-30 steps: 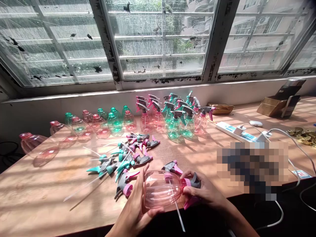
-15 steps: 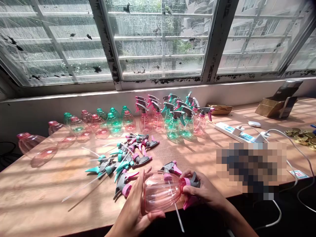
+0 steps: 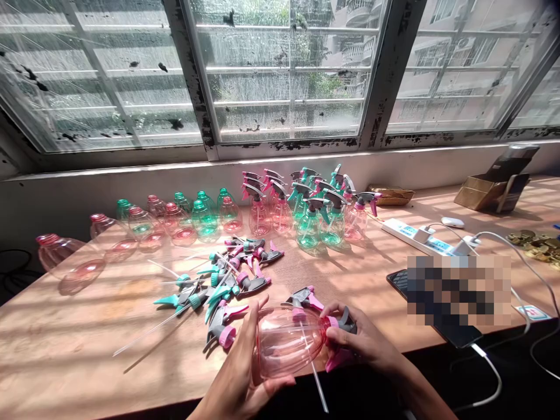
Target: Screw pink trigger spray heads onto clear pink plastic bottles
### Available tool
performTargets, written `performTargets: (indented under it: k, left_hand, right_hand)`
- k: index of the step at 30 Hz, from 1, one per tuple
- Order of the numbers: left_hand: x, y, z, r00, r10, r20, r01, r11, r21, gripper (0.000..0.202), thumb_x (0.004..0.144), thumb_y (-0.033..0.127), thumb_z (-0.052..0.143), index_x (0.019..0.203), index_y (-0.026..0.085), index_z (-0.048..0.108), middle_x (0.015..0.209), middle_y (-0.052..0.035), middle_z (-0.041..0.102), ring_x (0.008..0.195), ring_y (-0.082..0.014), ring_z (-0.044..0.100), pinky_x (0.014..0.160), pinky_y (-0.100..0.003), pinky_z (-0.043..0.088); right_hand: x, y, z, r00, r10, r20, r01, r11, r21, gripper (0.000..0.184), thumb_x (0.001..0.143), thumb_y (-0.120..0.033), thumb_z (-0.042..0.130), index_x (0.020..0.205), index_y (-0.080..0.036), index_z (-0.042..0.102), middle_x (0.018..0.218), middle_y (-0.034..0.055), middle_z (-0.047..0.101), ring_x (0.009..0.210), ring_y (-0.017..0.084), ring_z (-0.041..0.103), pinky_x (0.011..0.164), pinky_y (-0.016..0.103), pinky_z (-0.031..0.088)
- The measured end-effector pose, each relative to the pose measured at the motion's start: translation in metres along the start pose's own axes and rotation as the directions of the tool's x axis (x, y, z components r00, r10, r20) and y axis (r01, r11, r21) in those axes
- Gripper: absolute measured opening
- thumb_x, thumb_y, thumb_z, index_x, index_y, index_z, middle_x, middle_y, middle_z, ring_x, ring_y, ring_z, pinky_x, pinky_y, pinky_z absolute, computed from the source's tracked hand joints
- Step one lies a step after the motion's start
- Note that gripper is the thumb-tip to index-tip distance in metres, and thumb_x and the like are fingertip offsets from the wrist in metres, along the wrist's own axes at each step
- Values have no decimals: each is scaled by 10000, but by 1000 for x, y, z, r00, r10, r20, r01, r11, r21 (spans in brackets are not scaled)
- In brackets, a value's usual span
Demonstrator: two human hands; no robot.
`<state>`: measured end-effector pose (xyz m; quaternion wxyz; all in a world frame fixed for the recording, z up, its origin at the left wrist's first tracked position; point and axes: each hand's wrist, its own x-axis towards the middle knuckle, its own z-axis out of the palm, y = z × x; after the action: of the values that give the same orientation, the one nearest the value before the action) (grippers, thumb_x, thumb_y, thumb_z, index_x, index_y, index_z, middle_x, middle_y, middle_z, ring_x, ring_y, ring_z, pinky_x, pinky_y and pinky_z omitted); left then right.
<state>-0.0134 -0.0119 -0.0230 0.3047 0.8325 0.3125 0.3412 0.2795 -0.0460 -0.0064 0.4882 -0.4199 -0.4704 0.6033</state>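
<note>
A clear pink spray bottle (image 3: 286, 344) lies sideways in front of me, just over the table's near edge. My left hand (image 3: 238, 364) cups its base, thumb below and fingers behind. At the neck, my right hand (image 3: 356, 335) pinches the pink collar of a grey-and-pink spray head (image 3: 347, 321), whose trigger points down. Whether the collar is threaded on, I cannot tell. Behind the bottle lies another spray head (image 3: 303, 296); a clear tube (image 3: 319, 388) shows through and below the bottle. One more pink-and-grey spray head (image 3: 219, 326) lies beside my left fingers.
Loose spray heads (image 3: 219, 280) with long tubes are heaped mid-table (image 3: 79, 361). Open pink and green bottles (image 3: 205, 220) stand back left; assembled spray bottles (image 3: 308, 230) stand behind the heap. To the right are a power strip (image 3: 413, 234), a cabled phone (image 3: 459, 335) and a cardboard box (image 3: 479, 189).
The view has shifted slightly, moving everything a little to the right. Both hands keep hold of the bottle and spray head, with almost no visible motion.
</note>
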Motion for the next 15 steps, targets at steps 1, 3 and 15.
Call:
performTargets:
  k: [1, 3, 15]
  left_hand:
    - [1, 3, -2, 1000, -5, 8, 5, 1000, 11, 1111, 911, 492, 737, 1650, 330, -77, 1700, -193, 227, 1531, -437, 309, 1209, -643, 301]
    - [3, 8, -4, 1000, -19, 21, 19, 999, 31, 1127, 910, 501, 739, 1645, 335, -99, 1698, -200, 231, 1540, -440, 282, 1212, -654, 277]
    - [-2, -3, 2, 999, 33, 25, -33, 999, 14, 917, 999, 287, 600, 1651, 372, -39, 1737, -112, 122, 1581, -410, 165, 1183, -622, 370]
  right_hand:
    - [0, 1, 1, 1000, 4, -4, -4, 1000, 10, 409, 792, -478, 868, 986, -185, 660, 717, 4, 748, 610, 165, 688, 620, 277, 547]
    - [0, 2, 1, 1000, 13, -8, -13, 999, 31, 415, 788, -469, 873, 992, -181, 655, 697, -4, 744, 594, 157, 681, 619, 273, 543]
    - [0, 2, -2, 999, 18, -45, -18, 1000, -5, 446, 783, -487, 874, 1014, -182, 643, 674, 7, 762, 589, 186, 705, 606, 289, 538]
